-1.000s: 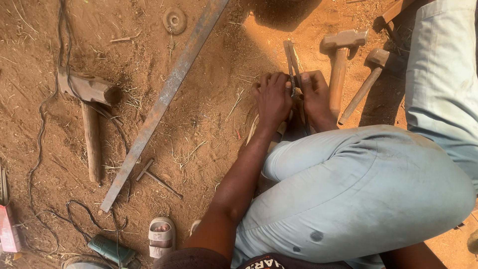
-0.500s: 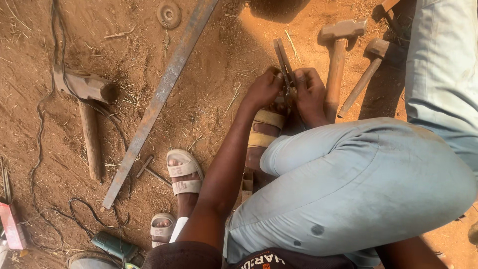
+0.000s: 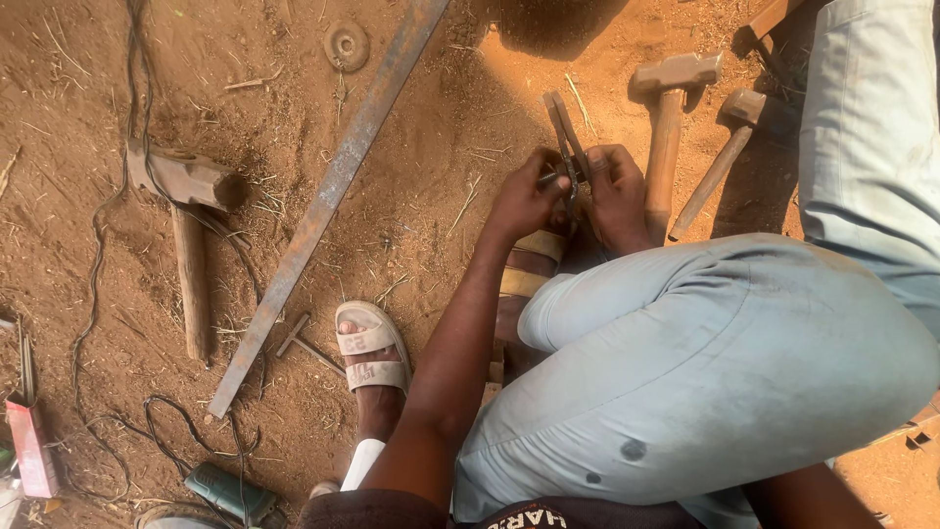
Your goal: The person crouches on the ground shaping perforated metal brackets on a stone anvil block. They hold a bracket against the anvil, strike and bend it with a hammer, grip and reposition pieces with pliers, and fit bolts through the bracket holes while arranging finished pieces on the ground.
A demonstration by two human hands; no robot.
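A person crouched on red earth grips a rusty, narrow metal tool [image 3: 566, 137] upright above a sandalled foot: left hand [image 3: 527, 199] and right hand [image 3: 617, 194] both clenched around its lower end, apparently mid-adjustment; a steadier two-handed hold seems needed next. Two wooden-handled hammers [image 3: 666, 118] lie just beside; a long flat steel bar [image 3: 328, 201] lies well apart.

3 hammers [image 3: 186, 220] [image 3: 668, 127] [image 3: 723, 147], 1 steel bar [image 3: 333, 191], 1 disc [image 3: 347, 44], 2 sandals [image 3: 370, 345] [image 3: 529, 269], 1 pliers [image 3: 566, 147]
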